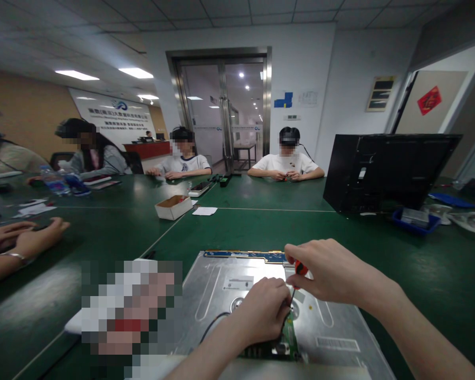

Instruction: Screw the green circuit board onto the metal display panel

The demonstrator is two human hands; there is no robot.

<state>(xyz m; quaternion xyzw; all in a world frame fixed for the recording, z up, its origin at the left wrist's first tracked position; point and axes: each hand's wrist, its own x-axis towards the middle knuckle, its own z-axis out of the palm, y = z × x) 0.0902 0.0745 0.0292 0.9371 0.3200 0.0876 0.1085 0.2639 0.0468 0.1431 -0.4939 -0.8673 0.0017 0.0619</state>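
A silver metal panel (340, 322) lies on the green table, with a blue circuit strip (241, 256) along its far edge. My right hand (320, 269) is closed round the red and black handle of a screwdriver (300, 267), whose shaft points down at a green circuit board (288, 335) on the panel. Beside the shaft, my left hand (263, 309) rests over the board with its fingers curled together; whatever is between them is hidden. A dark cable (211, 323) curves out from under my left forearm.
Left of the panel lies a white, partly blurred item (114, 295). Farther off are an open box (173, 207), white paper (205, 211), a black monitor (388, 169) and a blue tray (415, 221). Another person's hands (31, 240) are at the left; several people sit around.
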